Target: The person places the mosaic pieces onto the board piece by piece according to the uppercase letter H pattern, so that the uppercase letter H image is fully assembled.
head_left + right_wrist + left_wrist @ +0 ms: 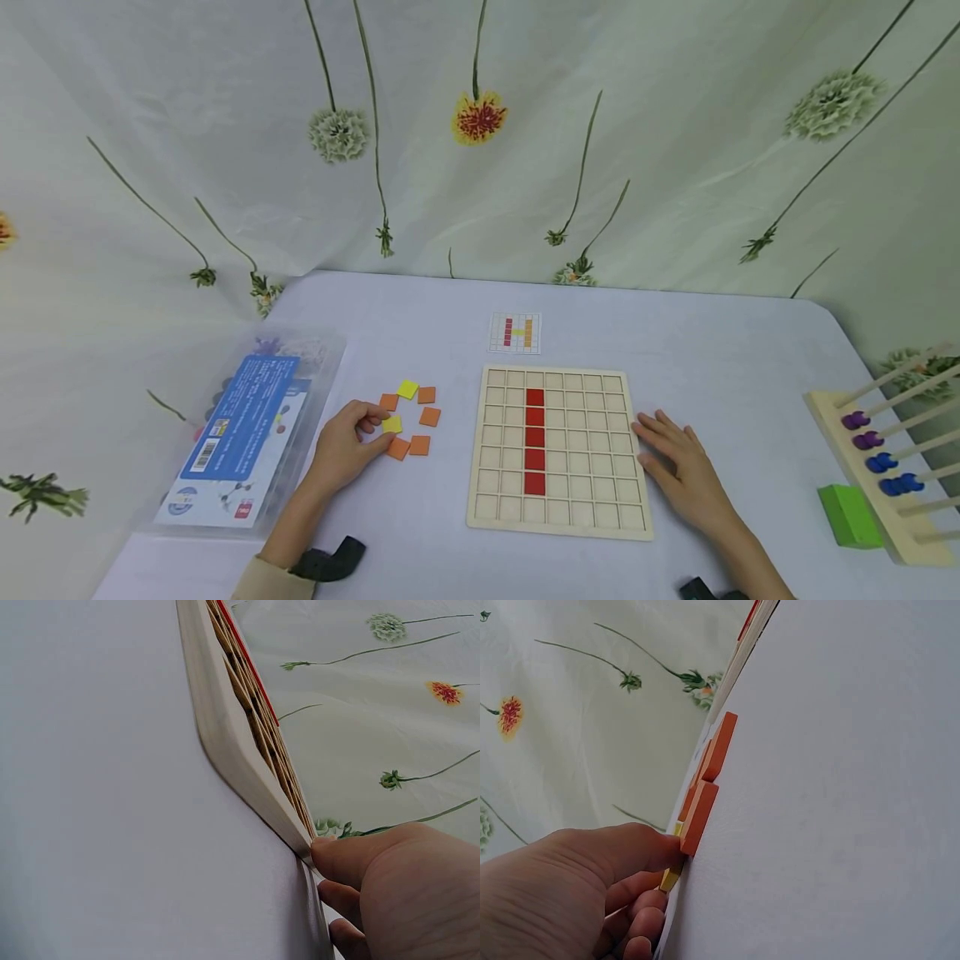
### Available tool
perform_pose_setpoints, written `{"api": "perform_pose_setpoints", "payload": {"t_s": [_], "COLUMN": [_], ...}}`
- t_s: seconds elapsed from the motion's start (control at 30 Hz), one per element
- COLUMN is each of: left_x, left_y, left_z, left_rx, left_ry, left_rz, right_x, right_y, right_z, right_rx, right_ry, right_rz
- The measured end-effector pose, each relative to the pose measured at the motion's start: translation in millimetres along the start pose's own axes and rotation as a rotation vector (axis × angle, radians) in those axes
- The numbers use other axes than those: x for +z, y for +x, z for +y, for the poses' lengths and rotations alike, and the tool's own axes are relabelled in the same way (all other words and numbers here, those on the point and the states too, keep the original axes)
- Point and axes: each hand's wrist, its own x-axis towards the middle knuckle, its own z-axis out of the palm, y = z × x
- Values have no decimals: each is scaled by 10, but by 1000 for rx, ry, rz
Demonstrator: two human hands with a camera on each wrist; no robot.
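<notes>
My left hand (348,442) pinches a yellow square tile (392,424) between thumb and fingers; the left wrist view shows the tile (673,874) partly hidden by the thumb. Around it lie several orange tiles (430,416) and a second yellow tile (407,389). Right of these is a wooden grid board (592,450), where red tiles (535,437) form one upright column. The fingertips of my right hand (678,467) touch the board's right edge, its fingers loosely extended. In the right wrist view the thumb rests against the board's side (247,772).
A small pattern card (515,333) with red, yellow and orange squares lies behind the board. At the left is a clear plastic case (258,517) with a blue and white label. On the right, a wooden bead frame (862,467) stands by a green block (849,517).
</notes>
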Motion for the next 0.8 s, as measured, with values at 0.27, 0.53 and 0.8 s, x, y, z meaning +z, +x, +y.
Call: {"api": "perform_pose_setpoints", "payload": {"t_s": [0.27,0.53,0.8], "left_x": [3,-106,-78], "left_y": [6,45,165], "left_z": [-9,112,634], "left_rx": [10,13,126], "left_ry": [-6,-35,-119], "left_rz": [3,34,-31], "right_x": [-3,15,11], "right_y": [-8,9,1], "right_z": [10,22,28], "right_rx": [-3,0,-2], "right_ry": [1,2,-1], "right_rz": [4,-8,-1]}}
